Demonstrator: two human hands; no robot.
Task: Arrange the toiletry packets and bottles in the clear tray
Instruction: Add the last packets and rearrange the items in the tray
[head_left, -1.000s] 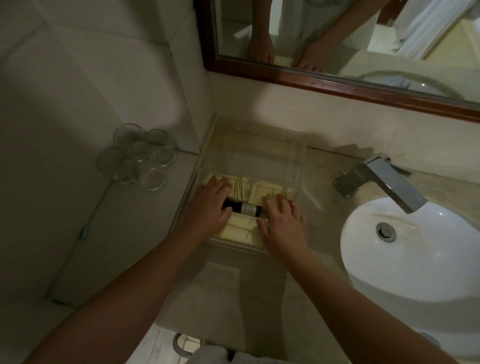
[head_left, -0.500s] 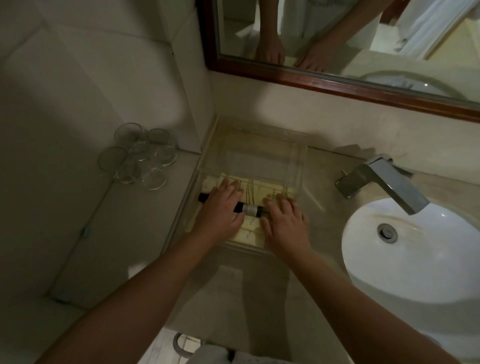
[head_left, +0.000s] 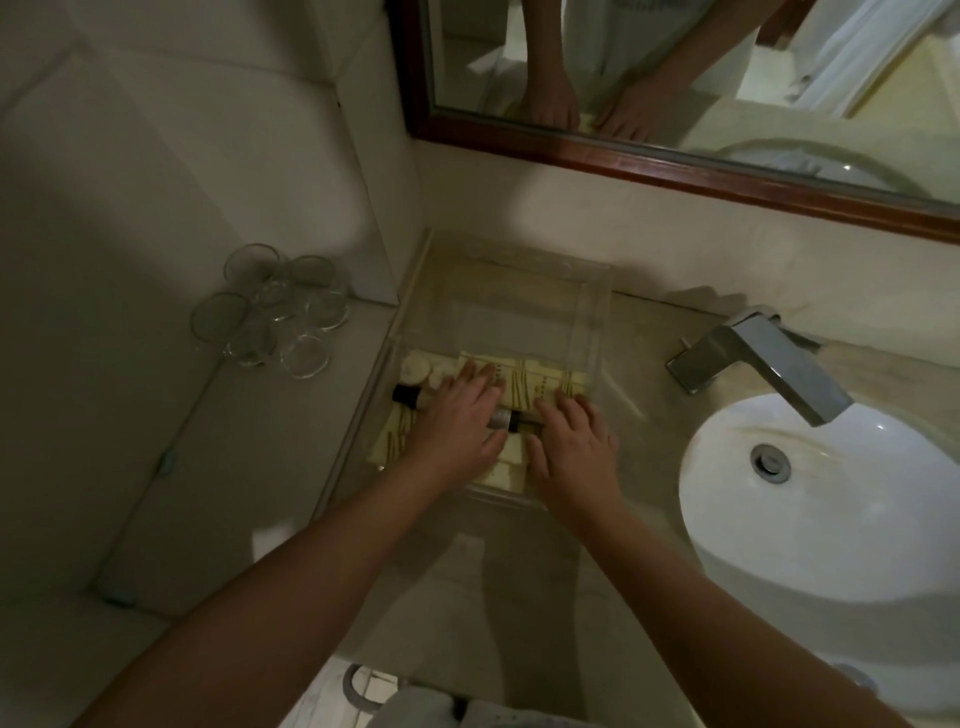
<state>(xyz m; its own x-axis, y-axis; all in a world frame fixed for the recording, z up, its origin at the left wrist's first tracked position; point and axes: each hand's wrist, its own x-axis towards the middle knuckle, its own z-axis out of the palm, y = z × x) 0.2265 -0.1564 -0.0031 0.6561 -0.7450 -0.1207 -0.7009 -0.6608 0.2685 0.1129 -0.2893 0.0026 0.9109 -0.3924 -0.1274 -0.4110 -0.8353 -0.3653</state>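
Head camera view, looking down at a beige stone bathroom surface (head_left: 644, 332) in dim light, with a clear plastic rectangular tray (head_left: 592, 332) set in the corner below a wood-framed mirror (head_left: 675, 171). Pale yellow toiletry packets (head_left: 535, 384) lie flat in the near half of the tray, two small round white lidded containers (head_left: 415, 370) sit at its left edge, and a slim dark bottle with a silver band (head_left: 501, 418) lies on its side across the packets. The far half of the tray looks bare. The task seems well along: everything visible is already inside the tray, and what remains appears to be straightening and spacing. The left hand (head_left: 457, 421) rests palm down, fingers spread and nearly flat, over the middle of the dark bottle, pressing rather than clasping it. The right hand (head_left: 571, 447) also lies open and flat, fingertips on the packets beside the bottle's right end, holding nothing. A cluster of upturned drinking glasses (head_left: 275, 317) stands to the left; a white oval sink (head_left: 857, 499) and chrome faucet (head_left: 763, 358) are to the right.
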